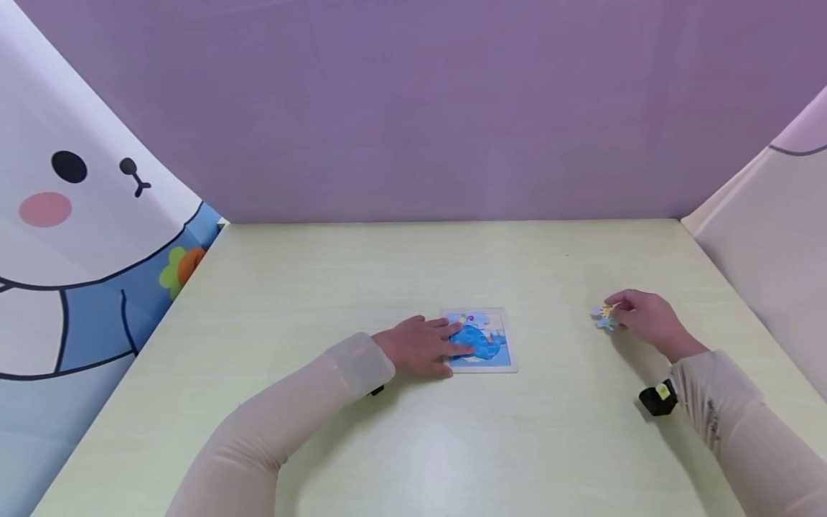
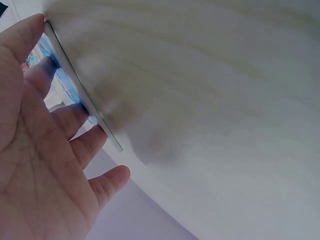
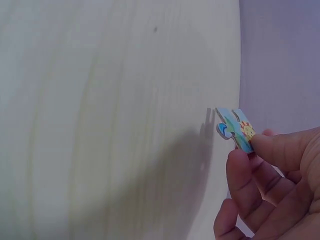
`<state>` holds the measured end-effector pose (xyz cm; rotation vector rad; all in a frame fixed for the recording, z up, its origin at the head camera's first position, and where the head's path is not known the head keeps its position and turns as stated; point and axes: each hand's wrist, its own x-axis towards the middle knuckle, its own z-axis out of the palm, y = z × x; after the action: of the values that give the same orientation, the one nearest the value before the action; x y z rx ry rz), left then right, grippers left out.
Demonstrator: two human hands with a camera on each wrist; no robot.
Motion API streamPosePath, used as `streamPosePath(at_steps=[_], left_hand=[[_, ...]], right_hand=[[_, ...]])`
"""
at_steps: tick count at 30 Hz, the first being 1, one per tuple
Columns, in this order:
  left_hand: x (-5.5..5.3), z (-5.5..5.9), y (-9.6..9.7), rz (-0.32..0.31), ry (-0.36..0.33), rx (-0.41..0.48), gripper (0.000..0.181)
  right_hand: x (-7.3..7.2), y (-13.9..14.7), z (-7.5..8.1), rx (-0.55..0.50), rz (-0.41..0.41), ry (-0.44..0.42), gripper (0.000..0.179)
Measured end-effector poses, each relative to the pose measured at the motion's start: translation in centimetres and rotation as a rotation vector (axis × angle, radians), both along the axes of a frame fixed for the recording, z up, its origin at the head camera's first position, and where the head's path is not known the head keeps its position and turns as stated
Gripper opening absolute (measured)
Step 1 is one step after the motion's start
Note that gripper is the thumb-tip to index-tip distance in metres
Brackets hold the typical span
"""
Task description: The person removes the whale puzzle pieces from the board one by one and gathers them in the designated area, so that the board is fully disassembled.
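Observation:
A small square jigsaw puzzle (image 1: 497,365) with a blue whale picture and a pale frame lies flat on the table. My left hand (image 1: 418,347) rests over its left side, fingers spread and fairly straight. In the left wrist view, the fingertips of the left hand (image 2: 45,135) touch the picture and the edge of the board (image 2: 75,82). Off to the right, my right hand (image 1: 649,321) pinches a puzzle piece (image 3: 234,130) between thumb and fingers. The piece is light blue and green with a yellow smiling sun; the thumb covers part of it.
The pale wood-grain table (image 1: 323,273) reaches back to a purple cloth wall (image 1: 452,115). A printed cartoon cloth (image 1: 97,237) borders the left side, and a pale cloth (image 1: 775,222) the right. A black wrist camera (image 1: 657,398) sits under the right sleeve.

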<state>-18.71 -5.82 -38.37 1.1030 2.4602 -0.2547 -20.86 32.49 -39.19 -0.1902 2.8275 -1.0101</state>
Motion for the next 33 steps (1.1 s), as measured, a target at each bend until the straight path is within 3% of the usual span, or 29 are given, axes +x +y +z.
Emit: streamPosePath(at_steps=[10,18,33], left_hand=[[-0.3,0.1,0.1,-0.018,0.02,-0.005,0.056],[-0.6,0.0,0.2,-0.013,0.018,-0.002,0.055],[-0.6,-0.1,0.2,-0.032,0.039,-0.025,0.056]], right_hand=[[-0.6,1.5,0.5,0.048,-0.018,-0.059,0.03],[-1.4,2.2,0.8,0.129,-0.008,0.029,0.036],[-2.0,3.0,0.9,0.165,-0.029,0.116,0.036]])
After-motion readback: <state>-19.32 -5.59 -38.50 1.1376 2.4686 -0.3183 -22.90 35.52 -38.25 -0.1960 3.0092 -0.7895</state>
